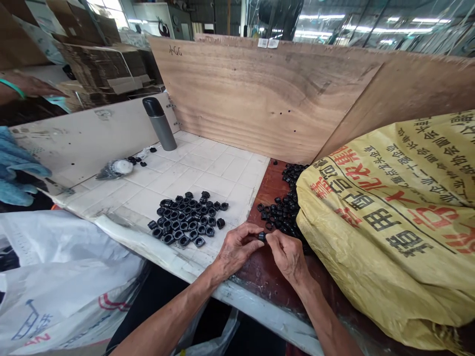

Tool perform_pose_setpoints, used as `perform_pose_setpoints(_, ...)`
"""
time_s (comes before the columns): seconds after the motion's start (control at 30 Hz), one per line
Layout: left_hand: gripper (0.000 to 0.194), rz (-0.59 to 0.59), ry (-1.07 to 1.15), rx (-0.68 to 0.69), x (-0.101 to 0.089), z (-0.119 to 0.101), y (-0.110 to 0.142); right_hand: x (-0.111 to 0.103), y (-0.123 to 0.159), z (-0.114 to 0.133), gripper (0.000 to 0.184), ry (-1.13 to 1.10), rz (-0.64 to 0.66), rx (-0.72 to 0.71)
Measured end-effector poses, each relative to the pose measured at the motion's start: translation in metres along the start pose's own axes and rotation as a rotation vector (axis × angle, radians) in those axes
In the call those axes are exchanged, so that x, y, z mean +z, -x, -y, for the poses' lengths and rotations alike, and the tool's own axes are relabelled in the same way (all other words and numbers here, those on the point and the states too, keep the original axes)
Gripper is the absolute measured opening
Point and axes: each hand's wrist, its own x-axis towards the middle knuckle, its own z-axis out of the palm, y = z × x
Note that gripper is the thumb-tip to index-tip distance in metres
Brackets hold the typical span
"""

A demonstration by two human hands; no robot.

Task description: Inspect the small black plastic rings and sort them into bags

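Note:
A small black ring-shaped cap (261,237) is pinched between both hands over the reddish-brown board. My left hand (240,247) grips it from the left with thumb and fingers. From the right, my right hand (288,251) holds the same cap with thumb and forefinger. Left of my hands, a cluster of similar black caps (185,217) lies on the white tiled surface, most with their openings facing up. Behind my right hand, a loose heap of black caps (282,210) spreads on the reddish-brown board, partly hidden by the yellow sack.
A large yellow woven sack (371,222) fills the right side. A grey thermos (160,124) stands at the back left near a small plastic bag (116,169). Wooden panels (252,94) wall the back. White sacks (67,277) hang at left, near another person's arm (29,86).

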Motion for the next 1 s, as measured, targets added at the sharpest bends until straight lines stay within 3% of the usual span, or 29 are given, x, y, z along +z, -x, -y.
perform_pose_setpoints(0.1, 0.022, -0.016, 0.039, -0.029, 0.001, 0.0, 0.0, -0.003, 0.0, 0.006, 0.023, -0.098, 0.019, 0.049)
perform_pose_setpoints(0.23, 0.022, -0.025, 0.04, -0.049, 0.0, 0.001, 0.0, -0.006, -0.001, 0.008, 0.042, -0.075, 0.023, 0.072)
perform_pose_setpoints(0.4, 0.021, -0.036, 0.085, -0.08, -0.001, 0.002, -0.001, -0.008, -0.002, 0.012, 0.043, -0.132, 0.033, 0.037)
perform_pose_setpoints(0.53, 0.021, -0.029, 0.084, -0.076, -0.001, 0.001, 0.0, -0.009, -0.003, 0.012, 0.018, -0.17, 0.03, 0.037)
perform_pose_setpoints(0.67, 0.021, -0.014, 0.071, -0.075, 0.0, 0.0, 0.0, -0.007, -0.002, 0.007, 0.017, -0.155, 0.011, 0.098)
perform_pose_setpoints(0.8, 0.019, 0.008, 0.108, -0.081, -0.001, 0.001, -0.001, -0.005, -0.002, 0.006, 0.015, -0.2, 0.016, 0.068)
perform_pose_setpoints(0.87, 0.018, 0.024, 0.024, -0.019, -0.002, 0.001, -0.001, -0.003, -0.002, 0.008, 0.015, -0.221, 0.034, 0.105)
perform_pose_setpoints(1.0, 0.017, 0.042, -0.295, 0.231, -0.002, -0.002, 0.003, 0.004, -0.001, 0.012, 0.016, -0.329, 0.07, 0.296)
